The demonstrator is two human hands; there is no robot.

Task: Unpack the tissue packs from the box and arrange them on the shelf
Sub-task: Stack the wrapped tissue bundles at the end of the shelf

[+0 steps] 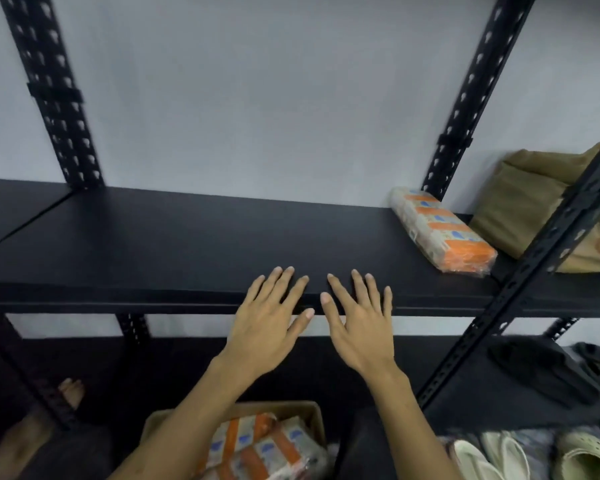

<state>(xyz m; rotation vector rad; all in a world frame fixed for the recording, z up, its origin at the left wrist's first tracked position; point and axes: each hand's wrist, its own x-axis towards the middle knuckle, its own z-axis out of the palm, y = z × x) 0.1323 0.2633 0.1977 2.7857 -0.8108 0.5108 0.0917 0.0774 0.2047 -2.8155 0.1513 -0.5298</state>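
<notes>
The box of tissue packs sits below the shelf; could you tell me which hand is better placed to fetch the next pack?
Probably the left hand: its forearm passes directly over the box, while the right hand lies farther right. Both are open and empty.

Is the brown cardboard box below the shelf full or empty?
Not empty: the brown cardboard box holds orange-and-white tissue packs, visible between the arms.
</notes>
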